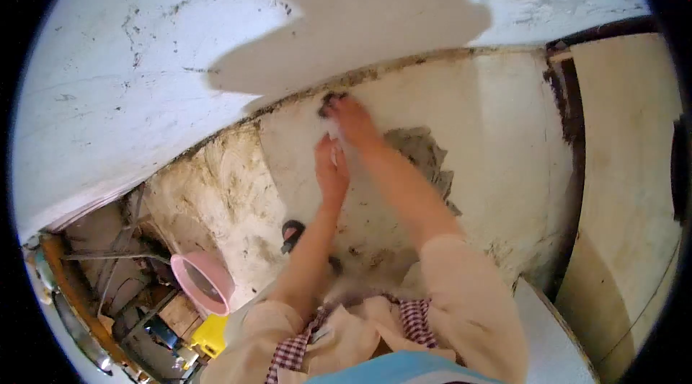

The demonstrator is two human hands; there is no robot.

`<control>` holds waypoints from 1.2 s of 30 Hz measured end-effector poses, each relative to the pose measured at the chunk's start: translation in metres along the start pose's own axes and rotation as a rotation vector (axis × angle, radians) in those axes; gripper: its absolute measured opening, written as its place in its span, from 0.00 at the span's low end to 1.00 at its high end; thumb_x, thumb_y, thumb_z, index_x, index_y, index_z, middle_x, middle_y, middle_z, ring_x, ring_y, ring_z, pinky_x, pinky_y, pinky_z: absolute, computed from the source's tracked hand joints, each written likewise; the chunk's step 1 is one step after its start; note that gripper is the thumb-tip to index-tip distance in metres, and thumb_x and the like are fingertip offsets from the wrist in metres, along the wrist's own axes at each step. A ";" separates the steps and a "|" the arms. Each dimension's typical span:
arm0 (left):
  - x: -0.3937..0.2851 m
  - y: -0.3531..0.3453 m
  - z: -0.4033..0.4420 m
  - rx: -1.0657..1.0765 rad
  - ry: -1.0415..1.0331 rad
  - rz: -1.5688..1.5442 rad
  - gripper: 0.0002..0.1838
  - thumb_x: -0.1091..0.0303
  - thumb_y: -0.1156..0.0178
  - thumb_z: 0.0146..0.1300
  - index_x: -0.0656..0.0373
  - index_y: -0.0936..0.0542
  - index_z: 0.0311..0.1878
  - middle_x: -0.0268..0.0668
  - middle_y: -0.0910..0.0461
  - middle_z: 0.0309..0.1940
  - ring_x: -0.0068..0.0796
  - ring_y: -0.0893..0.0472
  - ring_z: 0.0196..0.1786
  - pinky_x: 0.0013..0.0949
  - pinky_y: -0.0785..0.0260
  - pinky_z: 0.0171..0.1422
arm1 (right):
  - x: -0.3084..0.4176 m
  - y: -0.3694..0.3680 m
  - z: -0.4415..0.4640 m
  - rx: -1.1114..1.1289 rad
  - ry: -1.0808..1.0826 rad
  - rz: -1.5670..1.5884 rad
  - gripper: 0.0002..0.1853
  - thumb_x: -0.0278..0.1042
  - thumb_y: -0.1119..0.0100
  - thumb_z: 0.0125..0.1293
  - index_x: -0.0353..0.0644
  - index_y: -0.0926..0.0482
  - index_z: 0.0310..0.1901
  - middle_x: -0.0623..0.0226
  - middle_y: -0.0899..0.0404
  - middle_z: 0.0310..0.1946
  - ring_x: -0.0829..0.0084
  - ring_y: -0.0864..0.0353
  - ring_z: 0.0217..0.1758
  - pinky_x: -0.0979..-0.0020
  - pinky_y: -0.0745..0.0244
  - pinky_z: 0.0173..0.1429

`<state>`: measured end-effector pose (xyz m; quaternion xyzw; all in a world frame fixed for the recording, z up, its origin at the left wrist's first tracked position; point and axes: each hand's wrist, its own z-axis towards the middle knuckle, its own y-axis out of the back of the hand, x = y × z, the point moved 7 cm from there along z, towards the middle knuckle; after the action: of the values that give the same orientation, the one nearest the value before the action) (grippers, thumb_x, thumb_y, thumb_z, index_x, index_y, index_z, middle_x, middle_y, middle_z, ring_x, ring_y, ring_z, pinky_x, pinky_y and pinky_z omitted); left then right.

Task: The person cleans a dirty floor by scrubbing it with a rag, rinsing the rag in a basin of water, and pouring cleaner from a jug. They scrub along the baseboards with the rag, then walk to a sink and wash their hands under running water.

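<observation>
My right hand [352, 123] is closed over a small dark, crumpled scrubbing pad or cloth [328, 104], pressed where the pale floor [476, 103] meets the wall. Just below it is my left hand [331, 176], its fingers curled. A whitish bit [334, 156] shows at its fingers, too blurred to name. Both forearms reach forward from my body.
A stained white wall [144, 59] carries my shadow. Bare grey patches [422, 157] break the floor's surface. A pink basin [205, 283] stands at lower left beside clutter and a yellow object [210, 335]. To the right is a pale panel [627, 168].
</observation>
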<state>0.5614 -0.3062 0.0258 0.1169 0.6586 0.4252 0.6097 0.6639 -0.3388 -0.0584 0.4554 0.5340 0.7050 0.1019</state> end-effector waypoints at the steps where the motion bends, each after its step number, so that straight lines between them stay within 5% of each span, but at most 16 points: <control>1: 0.010 0.009 0.012 -0.013 -0.012 0.016 0.13 0.70 0.49 0.60 0.63 0.28 0.47 0.45 0.28 0.45 0.41 0.28 0.48 0.34 0.36 0.53 | -0.032 0.014 0.002 0.027 -0.097 -0.022 0.17 0.30 0.57 0.58 0.50 0.28 0.50 0.67 0.32 0.54 0.61 0.32 0.53 0.63 0.33 0.55; 7: 0.035 0.006 0.032 0.018 0.070 -0.063 0.12 0.69 0.49 0.62 0.65 0.28 0.46 0.44 0.26 0.42 0.37 0.26 0.45 0.34 0.34 0.50 | -0.133 0.067 -0.026 -0.221 -0.656 -0.464 0.20 0.27 0.58 0.58 0.48 0.32 0.53 0.63 0.34 0.55 0.60 0.35 0.56 0.62 0.37 0.58; 9: 0.024 -0.007 0.034 0.040 0.055 -0.094 0.13 0.69 0.48 0.61 0.65 0.29 0.47 0.45 0.27 0.43 0.38 0.27 0.46 0.34 0.34 0.51 | -0.091 -0.012 -0.007 -0.277 -0.388 0.091 0.19 0.27 0.58 0.57 0.46 0.31 0.52 0.63 0.34 0.54 0.61 0.35 0.56 0.63 0.36 0.58; 10: 0.017 -0.011 0.030 0.067 0.030 -0.091 0.14 0.68 0.47 0.60 0.65 0.29 0.48 0.46 0.28 0.45 0.40 0.27 0.47 0.35 0.35 0.52 | -0.015 0.018 -0.003 0.126 -0.179 0.070 0.20 0.26 0.55 0.56 0.46 0.31 0.52 0.63 0.33 0.53 0.62 0.35 0.56 0.62 0.37 0.58; 11: 0.012 -0.015 0.024 0.096 0.007 -0.088 0.15 0.68 0.47 0.60 0.65 0.29 0.48 0.47 0.28 0.47 0.41 0.28 0.49 0.35 0.35 0.53 | 0.013 0.019 -0.006 0.082 0.106 -0.061 0.18 0.28 0.55 0.57 0.45 0.31 0.51 0.60 0.32 0.51 0.61 0.35 0.55 0.60 0.39 0.59; 14: 0.027 -0.012 0.023 0.202 -0.034 0.186 0.21 0.65 0.45 0.57 0.64 0.32 0.53 0.50 0.34 0.54 0.45 0.34 0.58 0.36 0.38 0.58 | -0.073 0.014 -0.005 -0.076 -0.217 -0.165 0.16 0.31 0.58 0.60 0.44 0.30 0.50 0.60 0.31 0.50 0.60 0.33 0.53 0.59 0.38 0.57; 20: 0.012 -0.063 -0.007 0.552 -0.066 0.089 0.47 0.48 0.38 0.47 0.57 0.49 0.65 0.51 0.58 0.66 0.52 0.53 0.67 0.54 0.55 0.64 | -0.288 0.199 -0.163 -0.425 -1.096 -0.585 0.20 0.34 0.59 0.62 0.43 0.37 0.57 0.53 0.29 0.45 0.58 0.28 0.45 0.54 0.34 0.48; 21: -0.006 -0.080 -0.017 0.612 -0.128 0.110 0.50 0.46 0.37 0.45 0.56 0.52 0.67 0.51 0.60 0.67 0.52 0.56 0.68 0.58 0.58 0.64 | -0.304 0.197 -0.182 -0.403 -1.195 -0.321 0.22 0.33 0.58 0.61 0.42 0.40 0.58 0.52 0.31 0.47 0.58 0.29 0.48 0.54 0.35 0.50; 23: -0.038 -0.118 -0.032 0.723 -0.091 0.181 0.56 0.40 0.37 0.41 0.53 0.57 0.68 0.51 0.64 0.67 0.53 0.59 0.68 0.62 0.60 0.63 | -0.297 0.182 -0.189 -0.401 -0.915 -0.194 0.24 0.29 0.57 0.59 0.41 0.41 0.60 0.51 0.32 0.49 0.56 0.32 0.51 0.57 0.36 0.54; 24: -0.047 -0.133 -0.035 0.777 -0.068 0.225 0.59 0.37 0.36 0.39 0.52 0.59 0.68 0.51 0.66 0.68 0.54 0.61 0.69 0.64 0.62 0.62 | -0.257 0.163 -0.187 -0.391 -0.556 -0.323 0.25 0.25 0.55 0.57 0.41 0.40 0.59 0.52 0.32 0.50 0.55 0.33 0.53 0.59 0.36 0.56; 25: -0.041 -0.153 -0.045 0.829 -0.078 0.202 0.66 0.33 0.36 0.33 0.49 0.67 0.68 0.49 0.76 0.67 0.54 0.68 0.69 0.66 0.65 0.61 | -0.222 0.164 -0.176 -0.087 -0.396 -0.234 0.24 0.26 0.52 0.55 0.45 0.35 0.56 0.54 0.32 0.51 0.53 0.33 0.52 0.59 0.36 0.55; 26: -0.043 -0.156 -0.047 0.844 -0.070 0.291 0.67 0.33 0.36 0.33 0.49 0.67 0.68 0.49 0.77 0.67 0.54 0.69 0.69 0.66 0.66 0.62 | -0.210 0.166 -0.184 -0.172 -0.310 -0.295 0.19 0.35 0.52 0.58 0.46 0.31 0.52 0.53 0.30 0.48 0.52 0.31 0.51 0.59 0.37 0.55; 28: -0.048 -0.159 -0.046 0.873 -0.060 0.480 0.68 0.32 0.36 0.31 0.50 0.69 0.67 0.49 0.79 0.67 0.53 0.73 0.68 0.66 0.67 0.62 | -0.251 0.198 -0.202 -0.265 -0.743 0.115 0.19 0.46 0.55 0.60 0.45 0.29 0.49 0.53 0.28 0.45 0.54 0.29 0.48 0.62 0.35 0.52; 32: -0.039 -0.170 -0.049 0.916 -0.063 0.547 0.71 0.31 0.37 0.30 0.53 0.72 0.67 0.53 0.79 0.66 0.58 0.75 0.67 0.68 0.70 0.61 | -0.391 0.263 -0.322 -0.759 -1.435 0.034 0.22 0.50 0.58 0.61 0.40 0.29 0.46 0.53 0.27 0.44 0.54 0.29 0.48 0.63 0.34 0.48; 34: -0.041 -0.171 -0.049 0.969 -0.001 0.585 0.72 0.31 0.35 0.28 0.56 0.72 0.66 0.52 0.82 0.65 0.55 0.79 0.67 0.66 0.75 0.62 | -0.462 0.232 -0.332 -0.899 -1.395 0.040 0.22 0.50 0.58 0.62 0.38 0.29 0.45 0.53 0.28 0.45 0.52 0.30 0.48 0.62 0.34 0.48; 36: -0.037 -0.172 -0.052 0.947 -0.032 0.562 0.73 0.31 0.35 0.28 0.56 0.73 0.66 0.54 0.83 0.64 0.57 0.79 0.66 0.67 0.75 0.61 | -0.414 0.263 -0.277 -1.040 -1.383 0.052 0.21 0.47 0.58 0.62 0.36 0.29 0.43 0.51 0.29 0.45 0.50 0.31 0.48 0.61 0.35 0.50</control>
<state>0.5855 -0.4583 -0.0742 0.5564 0.7118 0.2272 0.3636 0.7799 -0.8900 -0.0606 0.6896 -0.0487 0.4267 0.5831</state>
